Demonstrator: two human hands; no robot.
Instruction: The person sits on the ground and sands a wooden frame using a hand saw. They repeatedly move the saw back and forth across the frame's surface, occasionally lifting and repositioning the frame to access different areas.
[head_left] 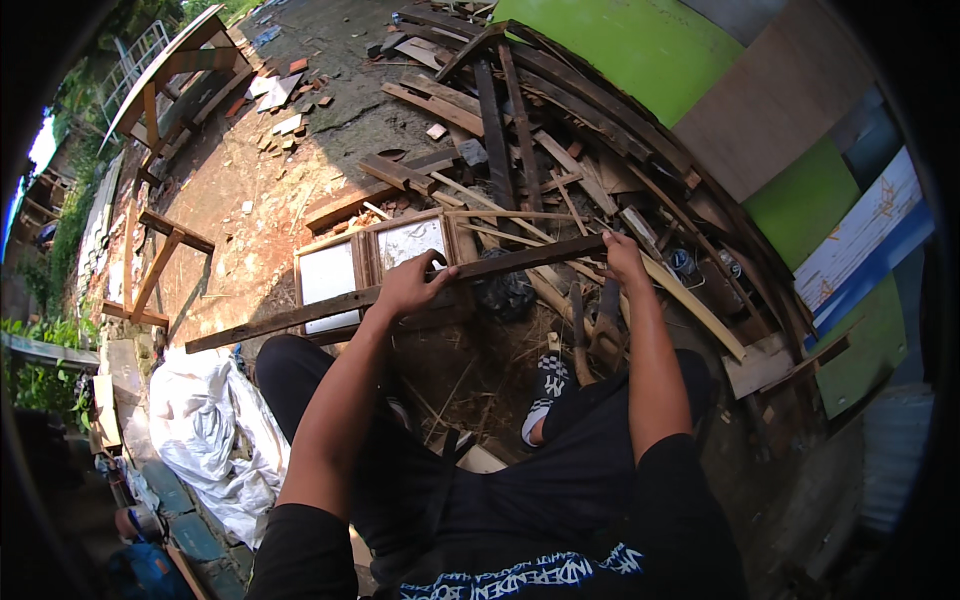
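Observation:
A long, dark, weathered wooden batten [520,260] lies across in front of me above my knees, slanting down to the left. My left hand [412,285] is closed around it near the middle, thumb and fingers over its top. At its right end, my right hand [625,262] grips the tip with bent fingers. Just behind the batten stands a wooden frame [362,262] with two pale panes, partly hidden by it. Below my right hand, what looks like a handsaw with a brown handle [607,343] rests beside a wooden tool handle [579,330].
A large pile of old timber [490,120] spreads ahead and right. Green and brown boards [780,130] lean along the right. A white crumpled sheet [205,430] lies at my left, beyond it a wooden trestle [155,270]. A black plastic bag [505,297] sits near my feet.

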